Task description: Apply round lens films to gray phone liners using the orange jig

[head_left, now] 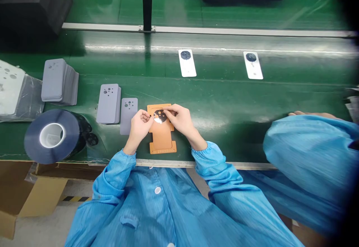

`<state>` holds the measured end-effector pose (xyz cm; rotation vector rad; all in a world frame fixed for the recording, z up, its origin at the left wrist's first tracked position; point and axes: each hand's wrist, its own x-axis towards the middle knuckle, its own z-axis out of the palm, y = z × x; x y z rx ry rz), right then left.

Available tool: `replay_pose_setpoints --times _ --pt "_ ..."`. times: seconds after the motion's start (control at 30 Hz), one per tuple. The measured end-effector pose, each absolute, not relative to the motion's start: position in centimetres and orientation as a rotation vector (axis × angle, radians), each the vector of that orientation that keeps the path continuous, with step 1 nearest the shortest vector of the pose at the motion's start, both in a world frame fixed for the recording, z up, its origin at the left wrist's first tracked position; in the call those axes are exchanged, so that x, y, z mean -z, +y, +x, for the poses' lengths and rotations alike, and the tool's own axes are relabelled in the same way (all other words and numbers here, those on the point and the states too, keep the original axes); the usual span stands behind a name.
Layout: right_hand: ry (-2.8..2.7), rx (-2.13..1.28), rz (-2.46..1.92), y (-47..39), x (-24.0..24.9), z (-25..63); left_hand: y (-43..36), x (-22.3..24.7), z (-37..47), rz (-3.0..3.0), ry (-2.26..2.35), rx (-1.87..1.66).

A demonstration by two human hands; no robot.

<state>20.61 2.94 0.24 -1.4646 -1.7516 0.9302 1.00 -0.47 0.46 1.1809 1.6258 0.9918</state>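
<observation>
An orange fixture plate (162, 139) lies on the green work surface in front of me. Over its upper part is a round, black, shiny sticker (159, 116) with holes in it. My left hand (140, 125) pinches the sticker's left edge, fingers curled. From the other side, my right hand (181, 120) pinches at its upper right edge with thumb and fingertips. Whether the sticker touches the fixture, I cannot tell. A single grey phone-shaped sheet (128, 125) with camera holes lies just left of the fixture, partly behind my left hand.
Stacks of grey sheets (107, 104) (53, 80) stand at left, near a large roll of film (31, 136) carrying black stickers. Two white panels with black discs (187, 65) (254, 69) lie farther back. A co-worker's blue sleeve (308, 146) reaches in at right.
</observation>
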Motion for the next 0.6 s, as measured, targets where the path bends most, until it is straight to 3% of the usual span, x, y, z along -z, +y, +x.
replay_pose_setpoints --times 0.23,0.6 --pt "-1.712 -0.804 -1.49 3.1 0.0 20.6 -0.5 -0.4 1.3 1.178 1.682 -0.971" --pt "-1.459 -1.034 -1.488 3.7 0.8 22.4 -0.2 -1.2 1.5 1.136 1.712 -0.945"
